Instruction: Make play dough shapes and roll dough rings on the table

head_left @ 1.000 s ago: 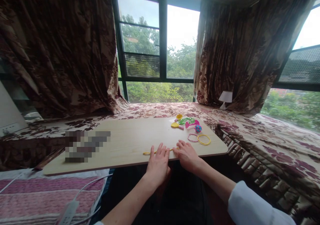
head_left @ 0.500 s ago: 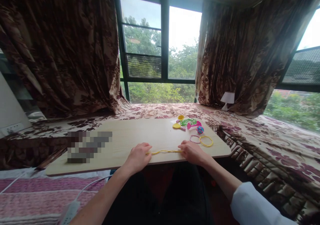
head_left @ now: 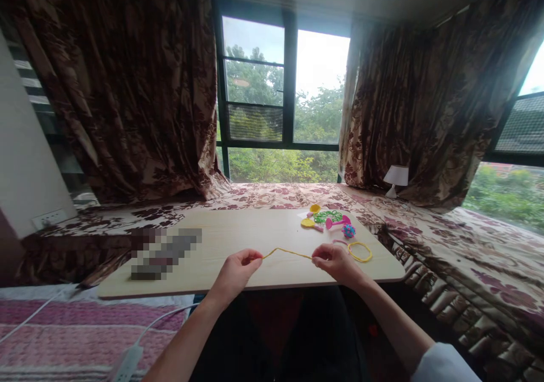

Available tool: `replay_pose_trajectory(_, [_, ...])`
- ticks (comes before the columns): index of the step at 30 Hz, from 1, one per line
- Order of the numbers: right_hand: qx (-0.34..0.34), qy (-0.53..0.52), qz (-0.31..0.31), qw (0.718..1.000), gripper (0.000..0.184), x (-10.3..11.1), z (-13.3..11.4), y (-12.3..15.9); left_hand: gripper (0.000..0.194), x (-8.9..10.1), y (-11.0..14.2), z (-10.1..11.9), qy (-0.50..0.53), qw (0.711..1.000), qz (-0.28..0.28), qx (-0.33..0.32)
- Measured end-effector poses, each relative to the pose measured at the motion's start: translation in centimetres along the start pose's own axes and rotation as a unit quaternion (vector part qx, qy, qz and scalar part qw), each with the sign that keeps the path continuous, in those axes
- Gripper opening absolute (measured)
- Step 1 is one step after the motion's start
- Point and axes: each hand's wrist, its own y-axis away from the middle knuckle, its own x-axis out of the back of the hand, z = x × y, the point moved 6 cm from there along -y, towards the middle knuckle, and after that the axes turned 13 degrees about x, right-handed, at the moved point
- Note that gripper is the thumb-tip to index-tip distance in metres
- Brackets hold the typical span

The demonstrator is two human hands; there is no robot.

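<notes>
A thin yellow cord (head_left: 287,251) is stretched between my two hands just above the near edge of the light wooden table (head_left: 238,234). My left hand (head_left: 237,271) pinches its left end with closed fingers. My right hand (head_left: 335,261) pinches the right end the same way. Beyond my right hand a yellow ring (head_left: 360,251) lies flat, with a pink ring partly hidden beside it. Farther back sits a small heap of coloured plastic toys (head_left: 328,220): yellow, green, pink and a blue ball.
A blurred dark object (head_left: 165,253) lies on the table's left part. A flower-patterned bench (head_left: 446,240) runs behind and to the right, with a small white lamp (head_left: 395,176). Curtains flank the windows. A white power strip (head_left: 127,362) and cable lie at lower left.
The cord lay flat under my fingers a second ago. My hands have since pinched its ends, moved apart and lifted it, so it now hangs taut. My view has tilted slightly up.
</notes>
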Motion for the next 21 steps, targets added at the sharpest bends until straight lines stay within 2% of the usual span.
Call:
replay_pose_trajectory(2, [0.000,-0.080,0.056,0.995,0.016,0.7,-0.8,0.1,0.025,0.5,1.0,0.0,0.081,0.996,0.003,0.031])
replay_pose_trajectory(5, [-0.016,-0.162,0.073,0.984,0.019,0.8,-2.2,0.6,0.026,0.6,2.6,-0.6,0.226,0.970,-0.030,0.084])
replay_pose_trajectory(8, [-0.052,-0.264,0.078,0.960,0.019,-0.1,-3.4,1.5,0.024,0.6,3.7,-1.7,0.375,0.917,-0.052,0.125])
replay_pose_trajectory(12, [-0.091,-0.373,0.092,0.919,0.018,-2.4,-4.2,2.9,0.019,0.6,4.4,-3.2,0.524,0.834,-0.052,0.165])
replay_pose_trajectory(15, [-0.104,-0.402,0.072,0.907,0.015,-4.6,-4.4,3.9,0.016,0.6,4.8,-3.5,0.607,0.771,-0.051,0.186])
replay_pose_trajectory(17, [-0.107,-0.407,0.052,0.906,0.013,-5.9,-4.3,4.4,0.016,0.4,5.1,-3.5,0.637,0.743,-0.056,0.197])
replay_pose_trajectory(19, [-0.114,-0.408,0.046,0.905,0.011,-6.6,-4.1,4.8,0.018,0.1,5.4,-3.4,0.640,0.741,-0.070,0.192])
replay_pose_trajectory(21, [-0.124,-0.421,0.058,0.896,0.011,-6.9,-3.9,5.2,0.019,-0.4,5.6,-3.5,0.613,0.766,-0.076,0.179])
